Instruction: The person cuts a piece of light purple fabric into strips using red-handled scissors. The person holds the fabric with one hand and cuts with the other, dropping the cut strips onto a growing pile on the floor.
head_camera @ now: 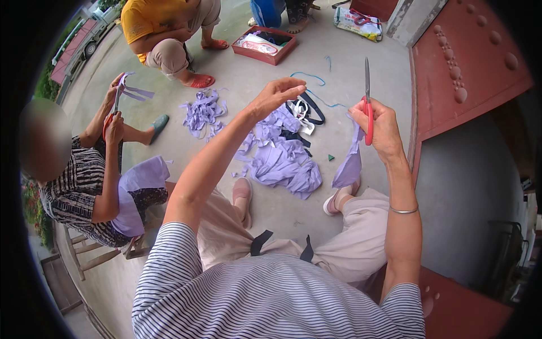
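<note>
My right hand [379, 125] grips red-handled scissors [369, 120], blades pointing up, and also pinches a piece of lilac fabric [349, 165] that hangs down from the fingers. My left hand [281, 95] is raised over the floor; its thumb and fingers lie close together, and nothing clear shows between them. Beneath it lies a heap of lilac fabric [286, 165], with black and white strips [302, 116] at its upper right. A smaller pile of lilac strips [205, 112] lies farther left. Blue cord [317, 80] runs over the concrete above the heap.
At left, a seated person [80, 182] holds scissors [115, 108] and lilac strips [137, 91]. Another person in yellow [156, 25] squats near a red box [271, 57]. A third person's legs show at the top. A printed bag [358, 25] lies near the red door [470, 63].
</note>
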A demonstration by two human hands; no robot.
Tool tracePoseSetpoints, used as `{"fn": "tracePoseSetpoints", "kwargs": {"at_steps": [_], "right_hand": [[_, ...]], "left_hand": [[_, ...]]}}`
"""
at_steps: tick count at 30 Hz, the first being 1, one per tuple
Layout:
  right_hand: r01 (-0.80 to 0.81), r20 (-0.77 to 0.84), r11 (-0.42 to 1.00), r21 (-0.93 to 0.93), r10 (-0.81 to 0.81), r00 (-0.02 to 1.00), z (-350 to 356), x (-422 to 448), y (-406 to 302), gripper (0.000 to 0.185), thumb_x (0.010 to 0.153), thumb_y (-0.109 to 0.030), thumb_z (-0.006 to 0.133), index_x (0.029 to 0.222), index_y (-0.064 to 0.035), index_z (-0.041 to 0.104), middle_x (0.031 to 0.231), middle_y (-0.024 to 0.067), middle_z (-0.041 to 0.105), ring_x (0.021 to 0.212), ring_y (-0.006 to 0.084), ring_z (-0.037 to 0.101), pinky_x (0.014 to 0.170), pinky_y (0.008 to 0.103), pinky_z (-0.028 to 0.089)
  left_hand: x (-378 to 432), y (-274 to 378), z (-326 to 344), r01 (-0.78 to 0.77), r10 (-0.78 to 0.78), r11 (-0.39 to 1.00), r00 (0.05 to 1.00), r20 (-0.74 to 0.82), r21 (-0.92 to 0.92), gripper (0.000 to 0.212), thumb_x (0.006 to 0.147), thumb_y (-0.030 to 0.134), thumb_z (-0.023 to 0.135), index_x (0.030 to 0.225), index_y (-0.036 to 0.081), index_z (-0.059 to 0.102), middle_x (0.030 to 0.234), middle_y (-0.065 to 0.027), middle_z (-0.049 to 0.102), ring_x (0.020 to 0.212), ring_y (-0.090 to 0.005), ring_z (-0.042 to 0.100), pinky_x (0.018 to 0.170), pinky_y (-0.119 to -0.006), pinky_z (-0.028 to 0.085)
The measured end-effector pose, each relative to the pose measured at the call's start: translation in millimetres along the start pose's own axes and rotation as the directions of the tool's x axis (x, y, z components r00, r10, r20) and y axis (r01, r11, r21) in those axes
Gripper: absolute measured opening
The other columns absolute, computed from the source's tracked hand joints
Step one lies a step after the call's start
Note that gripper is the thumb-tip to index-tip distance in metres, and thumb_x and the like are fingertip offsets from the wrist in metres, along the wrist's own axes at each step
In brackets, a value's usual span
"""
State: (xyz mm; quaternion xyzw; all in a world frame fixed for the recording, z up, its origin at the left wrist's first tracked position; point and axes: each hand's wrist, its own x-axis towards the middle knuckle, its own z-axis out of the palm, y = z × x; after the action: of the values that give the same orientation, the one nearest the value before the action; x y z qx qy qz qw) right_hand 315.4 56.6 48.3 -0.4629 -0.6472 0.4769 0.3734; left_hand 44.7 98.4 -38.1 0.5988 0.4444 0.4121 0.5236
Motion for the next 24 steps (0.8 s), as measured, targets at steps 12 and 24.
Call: {"fn": "tracePoseSetpoints", "kwargs": {"at_steps": [12, 24], "right_hand": [[0.002, 0.065, 0.981, 0.196, -0.016, 0.998, 22.8, -3.8, -13.5, 0.015, 0.084, -0.015, 0.071, 0.081, -0.0041, 0.063, 0.066, -0.0054, 0.051, 0.06, 0.0032, 0.042, 0.052, 0.0196, 0.031], [-0.014, 0.162, 0.951, 0.308, -0.038, 0.986, 27.2, -7.2, -24.5, 0.015, 0.085, -0.017, 0.071, 0.081, -0.0063, 0.062, 0.066, -0.0052, 0.052, 0.059, 0.0021, 0.045, 0.049, 0.018, 0.03]], "left_hand": [[-41.5, 57.6, 60.2, -0.049, 0.131, 0.961, 0.948, 0.289, -0.274, 0.016, 0.092, 0.022, 0.064, 0.091, 0.006, 0.062, 0.082, 0.006, 0.057, 0.072, -0.0021, 0.048, 0.063, -0.019, 0.036], [-49.4, 76.1, 54.2, 0.033, 0.052, 0.926, 0.976, 0.212, -0.377, 0.016, 0.095, 0.022, 0.059, 0.093, 0.006, 0.059, 0.08, 0.0037, 0.058, 0.071, -0.0026, 0.051, 0.06, -0.02, 0.04]]}}
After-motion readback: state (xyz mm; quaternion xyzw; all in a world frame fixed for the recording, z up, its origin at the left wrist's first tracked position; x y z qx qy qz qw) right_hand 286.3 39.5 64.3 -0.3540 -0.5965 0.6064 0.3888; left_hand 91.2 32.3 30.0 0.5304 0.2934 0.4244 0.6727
